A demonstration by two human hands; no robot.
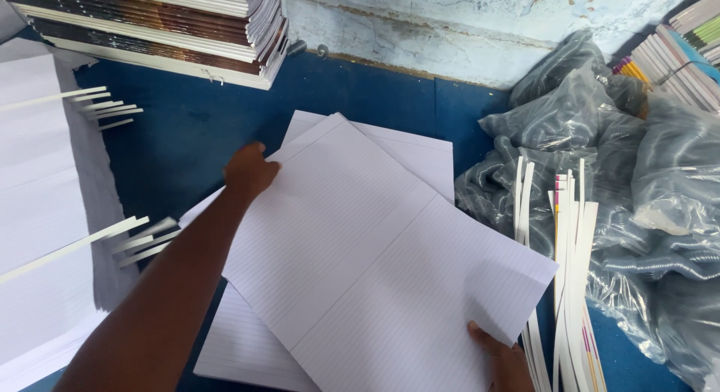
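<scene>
In the middle of the frame, a bundle of ruled paper sheets [382,264] lies tilted over a lower pile of ruled sheets [240,347] on the blue table [187,137]. The left hand [249,171] rests on its upper left edge with fingers curled on the paper, and the right hand [504,358], at the bottom right, pinches its lower corner. Paper strips [574,249] stand just right of the bundle, before grey plastic bags [592,129]; a stack of notebooks [172,24] is at upper left.

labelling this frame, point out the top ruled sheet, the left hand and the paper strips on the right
top ruled sheet [375,249], head view, middle by its fold
left hand [250,171], head view, back of the hand
paper strips [571,272], head view, middle of the white bundle
</scene>
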